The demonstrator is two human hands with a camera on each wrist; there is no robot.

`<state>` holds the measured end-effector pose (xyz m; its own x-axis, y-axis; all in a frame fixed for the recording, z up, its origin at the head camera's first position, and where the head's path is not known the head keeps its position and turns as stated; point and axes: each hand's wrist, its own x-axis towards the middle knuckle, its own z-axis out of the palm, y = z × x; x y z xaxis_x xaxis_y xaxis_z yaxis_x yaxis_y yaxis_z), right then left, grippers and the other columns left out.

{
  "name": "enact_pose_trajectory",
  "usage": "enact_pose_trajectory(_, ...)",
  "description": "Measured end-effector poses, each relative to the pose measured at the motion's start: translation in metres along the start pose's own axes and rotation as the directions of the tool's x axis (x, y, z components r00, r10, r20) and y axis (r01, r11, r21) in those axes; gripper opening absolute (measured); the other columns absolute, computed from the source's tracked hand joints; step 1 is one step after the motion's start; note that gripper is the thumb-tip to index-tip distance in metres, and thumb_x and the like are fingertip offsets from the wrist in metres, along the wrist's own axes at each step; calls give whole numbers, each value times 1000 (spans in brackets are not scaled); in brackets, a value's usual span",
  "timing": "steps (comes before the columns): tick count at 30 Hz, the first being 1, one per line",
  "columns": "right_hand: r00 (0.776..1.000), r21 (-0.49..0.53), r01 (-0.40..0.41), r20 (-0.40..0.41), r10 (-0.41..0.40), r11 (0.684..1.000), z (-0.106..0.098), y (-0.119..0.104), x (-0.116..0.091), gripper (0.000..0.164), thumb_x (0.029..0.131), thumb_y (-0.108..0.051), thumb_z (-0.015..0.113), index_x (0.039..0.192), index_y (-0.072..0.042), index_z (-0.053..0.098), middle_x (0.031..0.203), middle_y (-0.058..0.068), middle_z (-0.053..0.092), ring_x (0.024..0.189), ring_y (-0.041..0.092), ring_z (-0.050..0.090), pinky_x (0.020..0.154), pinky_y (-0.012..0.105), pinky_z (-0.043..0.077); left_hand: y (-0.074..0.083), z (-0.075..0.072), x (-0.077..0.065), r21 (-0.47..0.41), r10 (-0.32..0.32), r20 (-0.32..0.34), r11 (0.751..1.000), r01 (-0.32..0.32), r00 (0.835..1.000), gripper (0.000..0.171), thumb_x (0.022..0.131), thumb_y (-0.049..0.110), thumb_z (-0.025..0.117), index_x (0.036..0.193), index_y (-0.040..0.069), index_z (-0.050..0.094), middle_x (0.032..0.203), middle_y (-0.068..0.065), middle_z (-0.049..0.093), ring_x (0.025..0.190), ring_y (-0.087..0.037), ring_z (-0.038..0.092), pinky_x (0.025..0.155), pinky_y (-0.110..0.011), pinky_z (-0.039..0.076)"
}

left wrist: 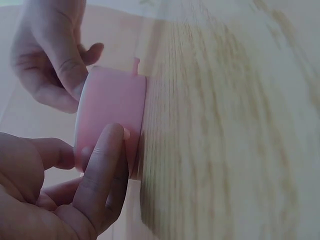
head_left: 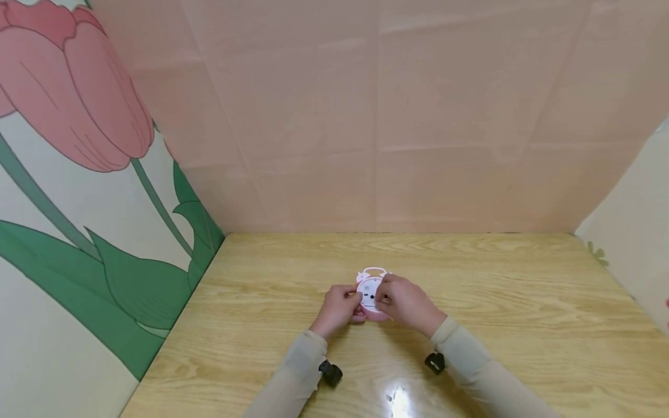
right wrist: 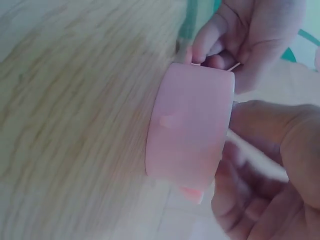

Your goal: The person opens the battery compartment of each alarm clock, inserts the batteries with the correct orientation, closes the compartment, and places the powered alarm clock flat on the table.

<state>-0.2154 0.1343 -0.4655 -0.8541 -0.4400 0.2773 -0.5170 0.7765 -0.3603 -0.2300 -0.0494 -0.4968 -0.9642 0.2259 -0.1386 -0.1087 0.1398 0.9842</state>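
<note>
A pink alarm clock (head_left: 370,294) with a white back and a top handle stands on the wooden table, its back toward me. My left hand (head_left: 340,307) grips its left edge, thumb on the back and fingers round the pink side. In the left wrist view the pink casing (left wrist: 112,105) shows side-on, with fingers (left wrist: 102,160) along it. My right hand (head_left: 410,302) has its thumb and curled fingertips pinched together at the right part of the clock's back. What lies between those fingertips is hidden. The right wrist view shows the casing (right wrist: 192,120) close to the tabletop.
The wood-grain table (head_left: 272,267) runs back to a peach-coloured cloth wall (head_left: 376,116). On the left stands a panel with a printed tulip (head_left: 78,87), and a pale panel (head_left: 637,232) closes off the right. Black wrist straps (head_left: 330,373) hang below both sleeves.
</note>
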Motion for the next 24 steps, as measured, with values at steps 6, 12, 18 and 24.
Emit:
enact_pose_trajectory(6,933,158,-361,60,356,919,-1,7,2,66,74,-25,88,127,0,59,106,16,58,88,24,59,75,41,57,3,0,-3,37,-6,3,999,6,1000,37,91,4,67,125,-7,64,76,-17,70,61,-15,67,60,-30,65)
enact_pose_trajectory(12,863,285,-505,183,470,815,3,21,0,87,76,-33,87,140,6,44,102,15,65,88,24,61,73,35,56,5,2,-3,28,-28,10,999,27,1000,44,88,5,74,128,-7,61,80,-18,70,63,-15,67,63,-30,65)
enact_pose_trajectory(18,856,377,-518,222,468,768,5,26,-3,77,76,-29,87,134,4,49,96,12,68,83,20,63,67,30,53,7,1,-5,18,-53,16,998,53,998,45,88,6,75,129,-6,61,82,-19,70,65,-17,69,66,-35,66)
enact_pose_trajectory(24,845,399,-534,245,475,745,2,24,-2,71,75,-27,87,128,1,49,97,13,66,84,22,60,68,30,51,5,1,-5,5,-47,23,999,47,999,39,88,6,75,124,-4,65,82,-20,70,63,-15,67,65,-36,66)
